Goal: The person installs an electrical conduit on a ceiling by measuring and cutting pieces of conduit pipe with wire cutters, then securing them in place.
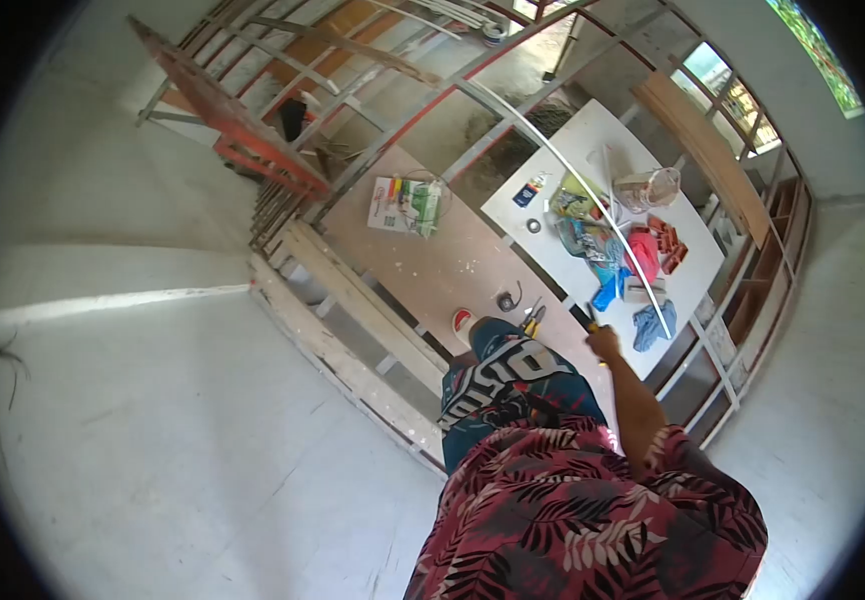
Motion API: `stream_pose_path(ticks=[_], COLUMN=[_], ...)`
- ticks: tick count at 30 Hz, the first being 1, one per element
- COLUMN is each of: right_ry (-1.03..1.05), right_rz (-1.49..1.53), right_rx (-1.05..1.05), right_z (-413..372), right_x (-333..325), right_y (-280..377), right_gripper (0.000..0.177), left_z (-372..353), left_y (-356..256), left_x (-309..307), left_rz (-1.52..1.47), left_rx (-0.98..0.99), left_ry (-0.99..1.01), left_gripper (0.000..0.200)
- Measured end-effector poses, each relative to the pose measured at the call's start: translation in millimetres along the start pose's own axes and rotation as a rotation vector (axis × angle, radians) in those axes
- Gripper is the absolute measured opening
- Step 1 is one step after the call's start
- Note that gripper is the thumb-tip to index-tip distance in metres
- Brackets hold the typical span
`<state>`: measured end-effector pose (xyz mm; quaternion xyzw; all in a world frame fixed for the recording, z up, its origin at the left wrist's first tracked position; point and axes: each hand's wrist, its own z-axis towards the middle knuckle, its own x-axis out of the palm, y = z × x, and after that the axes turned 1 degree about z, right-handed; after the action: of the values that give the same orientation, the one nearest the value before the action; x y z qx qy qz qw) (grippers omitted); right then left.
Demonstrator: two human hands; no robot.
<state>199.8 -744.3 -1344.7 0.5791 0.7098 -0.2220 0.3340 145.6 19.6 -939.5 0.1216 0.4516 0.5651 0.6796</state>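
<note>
My right hand (605, 345) is closed around a slim tool with a dark end (591, 313) and a bit of yellow below the fist; its exact kind is too small to tell. Just left of it, yellow-handled pliers (533, 319) lie on the pinkish board (423, 265) by my leg. A small dark coil (509, 299) rests beside the pliers. Beyond my right hand is a white board (513, 215) carrying loose supplies. My left hand does not show.
A metal frame with open gaps (498, 135) surrounds the boards. A long white strip (553, 150) crosses above the white board. On it sit a clear tub (646, 190), red pieces (669, 245), plastic bags (608, 285) and a blue cloth (654, 325). A printed bag (405, 206) lies farther left.
</note>
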Motion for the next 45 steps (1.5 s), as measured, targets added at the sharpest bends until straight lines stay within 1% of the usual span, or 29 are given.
stream_pose_path(ticks=[1, 3, 6, 9, 13, 14, 17, 18, 20, 21, 22, 23, 24, 25, 26, 27, 29, 31, 33, 34, 35, 36, 37, 39, 40, 41, 43, 44, 45], right_ry=[-0.042, 0.01, 0.135, 0.19, 0.184, 0.171, 0.199, 0.191, 0.177, 0.181, 0.251, 0.244, 0.247, 0.252, 0.226, 0.197, 0.146, 0.116, 0.104, 0.132, 0.134, 0.137, 0.146, 0.112, 0.067, 0.024, 0.034, -0.121, -0.282], right_rz=[-0.084, 0.039, 0.001, -0.031, -0.002, -0.008, -0.027, -0.033, -0.009, -0.003, -0.068, -0.042, 0.016, 0.081, 0.146, 0.212, 0.364, 0.439, 0.559, 0.586, 0.614, 0.653, 0.687, 0.716, 0.725, 0.73, 0.813, 0.914, 1.003], right_rx=[-0.028, -0.062, -0.236, -0.27, -0.28, -0.275, -0.187, -0.162, -0.126, -0.101, -0.125, -0.11, -0.084, -0.053, -0.017, 0.018, 0.093, 0.163, 0.244, 0.299, 0.326, 0.367, 0.408, 0.45, 0.468, 0.486, 0.558, 0.582, 0.592], right_z=[-2.9, -25.8, -36.5, -52.8, -37.4, -31.7, -43.9, -41.3, -28.9, -24.6, -19.6, -18.9, -19.9, -17.4, -9.9, -1.7, -4.9, -5.0, -0.5, -0.7, -6.0, -8.9, -6.8, 3.2, 9.1, 15.9, 46.0, 70.1, 97.8], right_x=[12.5, 15.5, 1.4, -28.0, -23.9, -18.6, -37.9, -34.9, -19.2, -12.8, -12.1, -12.3, -20.2, -21.4, -17.5, -12.2, -5.5, 7.3, 24.0, 30.8, 34.1, 37.4, 41.1, 63.5, 79.6, 98.5, 146.2, 179.0, 211.7], right_y=[21.1, 67.2, 124.2, 165.5, 167.6, 163.3, 169.8, 168.1, 159.7, 154.8, 152.8, 152.2, 155.8, 158.4, 157.5, 155.8, 152.6, 144.7, 144.1, 141.9, 143.9, 144.1, 143.4, 140.8, 139.5, 139.0, 130.3, 122.7, 112.1], right_gripper=[0.062, 0.067, 0.066, 0.061, 0.056, 0.059, 0.063, 0.066, 0.066, 0.066, 0.067, 0.067, 0.065, 0.064, 0.062, 0.06, 0.06, 0.06, 0.055, 0.06, 0.06, 0.059, 0.057, 0.061, 0.064, 0.068, 0.074, 0.071, 0.068], left_z=[-12.2, -28.7, -42.7, -49.6, -45.9, -43.4, -29.7, -21.7, -4.9, -5.3, -9.0, -9.0, -1.0, 8.4, 26.3, 40.8, 83.0, 116.7, 144.8, 157.5, 168.9, 174.6, 171.2, 158.8, 138.1, 123.4, 79.9, 41.1, -1.6], left_y=[-34.0, -98.8, -178.2, -224.6, -269.1, -279.3, -313.3, -329.3, -373.8, -409.3, -451.8, -495.0, -555.4, -590.3, -596.6, -615.9, -646.6, -696.3, -743.1, -775.7, -803.3, -815.8, -829.0, -853.0, -855.0, -879.2, -944.2, -950.2, -988.8], left_x=[5.6, 11.3, 15.3, 24.5, 48.6, 56.4, 83.3, 89.9, 93.4, 83.1, 51.5, -22.0, -34.3, -88.0, -174.3, -214.2, -281.0, -312.2, -324.8, -314.3, -306.9, -322.3, -335.2, -362.7, -390.5, -390.4, -382.7, -410.6, -411.2], left_rz=[-0.12, -0.375, -0.75, -0.941, -1.111, -1.134, -1.181, -1.227, -1.311, -1.319, -1.517, -1.504, -1.49, -1.346, -1.333, -1.416, -1.362, -1.295, -1.307, -1.269, -1.224, -1.165, -1.141, -1.074, -1.145, -1.092, -0.787, -0.777, -0.765], left_rx=[0.051, 0.139, 0.271, 0.361, 0.476, 0.521, 0.735, 0.9, 1.295, 1.319, 1.382, 0.756, 1.556, 1.498, 1.39, 1.44, 1.687, 1.708, 1.59, 1.592, 1.594, 1.671, 1.7, 1.825, 1.914, 1.943, 2.039, 2.052, 2.063], left_ry=[0.023, 0.048, 0.088, 0.288, 0.534, 0.597, 0.654, 0.545, 0.099, 0.081, 0.884, 1.665, 1.076, 1.127, 1.153, 1.141, 0.952, 0.977, 0.946, 0.89, 0.833, 0.757, 0.746, 0.822, 0.874, 0.875, 0.883, 0.96, 0.964], left_gripper=[0.084, 0.08, 0.074, 0.068, 0.061, 0.059, 0.054, 0.053, 0.049, 0.049, 0.04, 0.033, 0.039, 0.045, 0.042, 0.039, 0.037, 0.037, 0.038, 0.04, 0.042, 0.045, 0.045, 0.045, 0.044, 0.044, 0.043, 0.039, 0.039])
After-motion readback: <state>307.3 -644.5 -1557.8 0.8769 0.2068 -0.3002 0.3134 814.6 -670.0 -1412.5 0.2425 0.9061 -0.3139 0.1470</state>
